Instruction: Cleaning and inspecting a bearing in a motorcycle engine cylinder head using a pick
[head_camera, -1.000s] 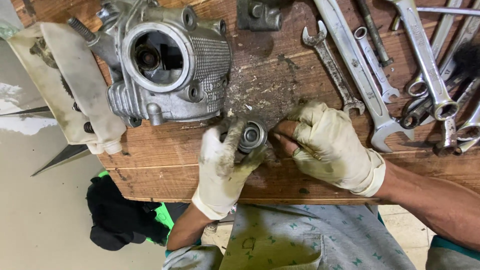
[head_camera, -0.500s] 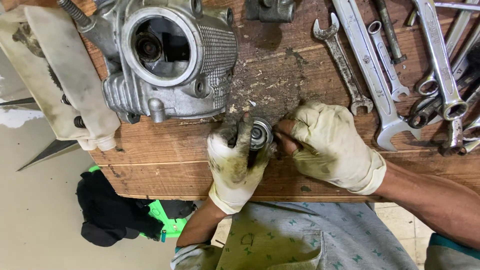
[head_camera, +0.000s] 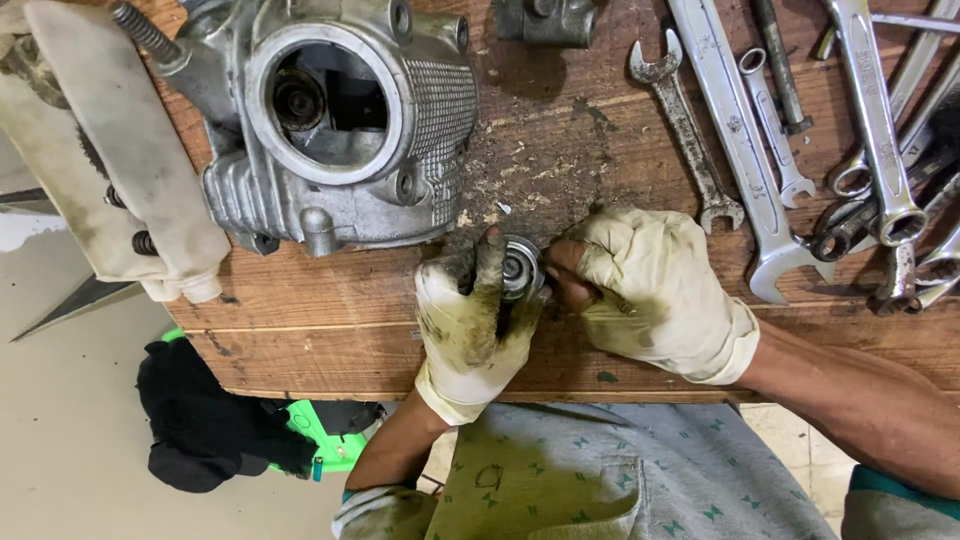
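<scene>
Near the front edge of the wooden bench (head_camera: 330, 340), both gloved hands meet over a small round metal part (head_camera: 520, 268). The left hand (head_camera: 472, 325) is curled around it from below, its grimy forefinger stretched up along the part's side. The right hand (head_camera: 655, 290) is bunched tight, its fingertips pressed against the part's right side. Behind them toward the back left sits a finned engine cylinder head (head_camera: 340, 120); a row of spanners (head_camera: 735, 130) lies along the back right.
</scene>
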